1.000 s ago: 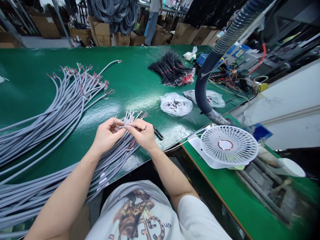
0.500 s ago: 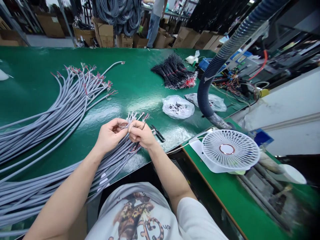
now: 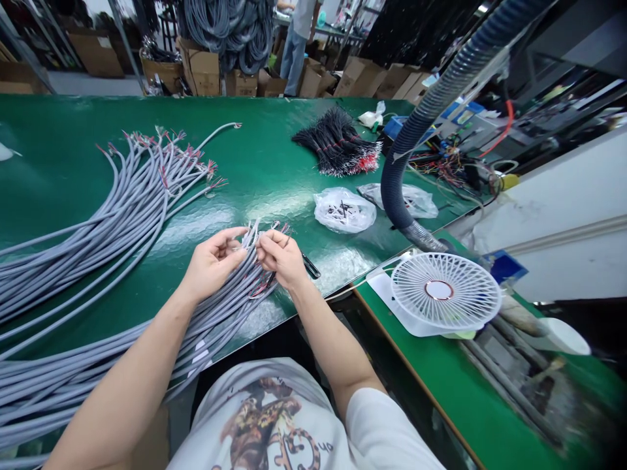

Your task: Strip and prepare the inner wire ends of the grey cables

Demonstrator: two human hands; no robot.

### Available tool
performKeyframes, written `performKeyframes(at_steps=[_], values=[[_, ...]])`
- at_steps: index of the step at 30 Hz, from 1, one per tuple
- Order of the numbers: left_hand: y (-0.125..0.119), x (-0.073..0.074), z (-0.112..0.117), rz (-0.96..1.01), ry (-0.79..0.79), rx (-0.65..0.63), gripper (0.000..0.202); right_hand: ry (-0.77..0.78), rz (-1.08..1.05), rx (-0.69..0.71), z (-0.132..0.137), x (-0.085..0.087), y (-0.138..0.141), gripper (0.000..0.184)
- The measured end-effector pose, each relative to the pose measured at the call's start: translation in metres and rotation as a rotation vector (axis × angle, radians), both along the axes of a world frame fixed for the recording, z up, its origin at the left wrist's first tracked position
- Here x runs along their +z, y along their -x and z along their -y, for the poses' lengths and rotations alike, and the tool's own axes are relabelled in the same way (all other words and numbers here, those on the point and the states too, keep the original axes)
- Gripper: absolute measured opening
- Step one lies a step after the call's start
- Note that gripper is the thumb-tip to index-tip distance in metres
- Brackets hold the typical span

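Workshop floor, cardboard boxes (image 3: 203,70) stacked along the far side, a person (image 3: 295,39) standing among them. We see a long green desk (image 3: 264,163) filling most of the view, with a second green-topped bench (image 3: 455,385) at lower right.

A large fan of grey cables (image 3: 112,222) spreads over the desk's left half, stripped ends with red and white cores pointing toward the middle. A second, nearer bundle of grey cables (image 3: 215,320) runs from lower left up to the hands. A ribbed blue hose (image 3: 416,124) curves down from upper right to the desk edge. A white fan (image 3: 445,294) lies flat on the bench just beside the hose's end. On the far desk sits a bundle of black wires (image 3: 337,143) with red tips; nearer, two clear plastic bags (image 3: 344,210) of small parts lie side by side.

Left hand (image 3: 210,264) and right hand (image 3: 281,258) meet over the stripped ends of the nearer bundle, near the desk's front edge. We note the left fingers (image 3: 240,236) pinched closed on thin core wires (image 3: 252,234) at one cable's end; the right fingers (image 3: 269,240) are likewise closed on the same wire ends, the two hands almost touching. A small black tool (image 3: 311,266) lies on the desk just beside the right hand.
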State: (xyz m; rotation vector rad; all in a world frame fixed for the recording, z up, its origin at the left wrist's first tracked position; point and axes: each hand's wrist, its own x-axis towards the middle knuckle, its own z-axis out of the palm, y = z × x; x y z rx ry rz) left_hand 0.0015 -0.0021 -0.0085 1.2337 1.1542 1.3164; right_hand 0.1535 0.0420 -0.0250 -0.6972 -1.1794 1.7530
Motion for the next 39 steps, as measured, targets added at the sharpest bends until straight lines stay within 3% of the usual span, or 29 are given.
performKeyframes(at_steps=[4, 6, 11, 13, 18, 21, 27, 29, 32, 35, 39], values=[[0.002, 0.006, 0.002, 0.111, 0.069, -0.102, 0.043, 0.096, 0.021, 0.061, -0.010, -0.002, 0.007, 0.041], [0.005, 0.008, 0.002, 0.153, 0.084, -0.104, 0.055, 0.092, -0.001, 0.143, -0.012, -0.001, 0.005, 0.041], [0.010, 0.013, 0.002, 0.243, 0.136, -0.141, 0.094, 0.056, -0.025, 0.412, -0.012, 0.004, -0.004, 0.067], [0.010, 0.014, 0.003, 0.260, 0.158, -0.165, 0.099, 0.071, -0.015, 0.437, -0.013, 0.005, -0.003, 0.063], [0.014, 0.018, 0.003, 0.279, 0.204, -0.175, 0.094, 0.105, -0.071, 0.251, -0.013, 0.006, 0.009, 0.037], [0.016, 0.020, 0.000, 0.310, 0.214, -0.090, 0.082, 0.078, -0.095, 0.135, -0.008, 0.006, 0.013, 0.031], [0.016, 0.020, -0.005, 0.292, 0.289, 0.015, 0.044, -0.086, -0.032, -0.095, -0.002, 0.003, 0.000, 0.024], [0.016, 0.019, -0.005, 0.265, 0.324, 0.023, 0.030, -0.161, 0.005, -0.233, -0.007, 0.001, -0.005, 0.026], [0.019, 0.019, -0.004, 0.238, 0.363, 0.006, 0.025, -0.287, 0.103, -0.440, -0.018, -0.005, -0.007, 0.029], [0.023, 0.018, -0.004, 0.244, 0.377, -0.049, 0.028, -0.376, 0.290, -0.434, -0.023, -0.017, -0.004, 0.028], [0.026, 0.017, -0.004, 0.264, 0.362, -0.106, 0.029, -0.452, 0.498, -0.245, -0.019, -0.033, -0.003, 0.026]])
